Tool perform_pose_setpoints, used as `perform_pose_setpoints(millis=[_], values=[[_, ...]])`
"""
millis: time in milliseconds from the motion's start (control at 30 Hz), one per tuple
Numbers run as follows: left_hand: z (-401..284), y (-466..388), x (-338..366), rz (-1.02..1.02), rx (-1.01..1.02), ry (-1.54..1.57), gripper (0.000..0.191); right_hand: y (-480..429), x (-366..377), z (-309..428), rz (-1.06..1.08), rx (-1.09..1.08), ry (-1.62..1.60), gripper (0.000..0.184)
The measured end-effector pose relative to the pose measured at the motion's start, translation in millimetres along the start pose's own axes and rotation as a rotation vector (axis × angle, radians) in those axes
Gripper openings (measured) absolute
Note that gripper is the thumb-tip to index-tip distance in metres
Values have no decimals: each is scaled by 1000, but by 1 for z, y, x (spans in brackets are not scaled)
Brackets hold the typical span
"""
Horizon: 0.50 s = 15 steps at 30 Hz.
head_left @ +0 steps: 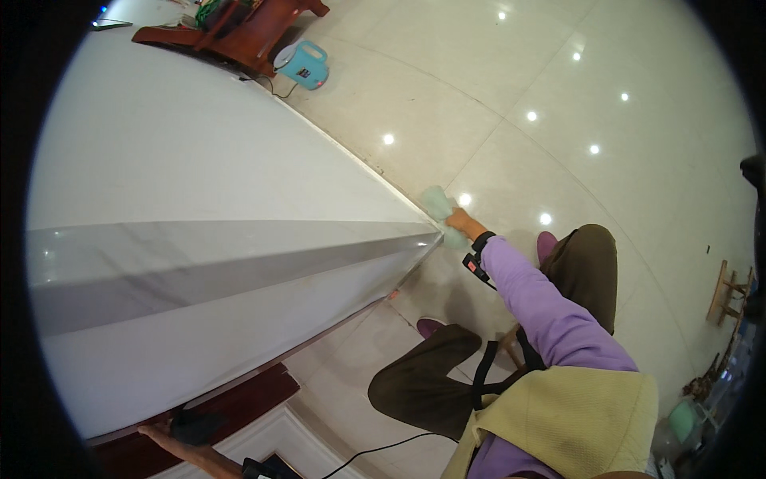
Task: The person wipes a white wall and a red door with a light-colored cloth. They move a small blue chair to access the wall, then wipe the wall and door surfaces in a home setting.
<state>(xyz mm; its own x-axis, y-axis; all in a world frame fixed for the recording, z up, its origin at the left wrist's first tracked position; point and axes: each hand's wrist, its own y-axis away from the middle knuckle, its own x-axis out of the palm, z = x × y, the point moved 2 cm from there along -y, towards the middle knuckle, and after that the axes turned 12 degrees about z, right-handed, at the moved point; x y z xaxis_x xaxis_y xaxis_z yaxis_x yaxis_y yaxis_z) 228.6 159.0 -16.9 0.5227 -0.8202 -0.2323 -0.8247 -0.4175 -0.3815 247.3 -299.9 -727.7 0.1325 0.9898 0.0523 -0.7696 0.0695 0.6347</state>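
My right hand [462,220], in a purple sleeve with a black wristband, grips a pale green cloth [437,202]. The cloth lies bunched on the floor against the bottom of a wall corner faced with grey marble-look trim [239,250]. At the lower left, my left hand [160,436] is against the edge of a dark red wooden door frame [263,383]. A dark, blurred object [197,424] beside that hand covers part of it, so its fingers are hard to make out.
White wall [179,138] flanks the corner. A blue electric kettle [305,64] with a cord stands on the glossy tile floor [479,72] by red wooden furniture [239,36]. My knees are bent beside the corner. A small wooden stool [729,293] is at far right.
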Motion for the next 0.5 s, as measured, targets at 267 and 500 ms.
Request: perform_pose_setpoints(millis=[267,500], values=[[-6,13,18,72,-36,92,75,58,26,61,207,-81,-115,41],[5,13,14,200,211,12,53,182,23,200,373,-207,-161,39]])
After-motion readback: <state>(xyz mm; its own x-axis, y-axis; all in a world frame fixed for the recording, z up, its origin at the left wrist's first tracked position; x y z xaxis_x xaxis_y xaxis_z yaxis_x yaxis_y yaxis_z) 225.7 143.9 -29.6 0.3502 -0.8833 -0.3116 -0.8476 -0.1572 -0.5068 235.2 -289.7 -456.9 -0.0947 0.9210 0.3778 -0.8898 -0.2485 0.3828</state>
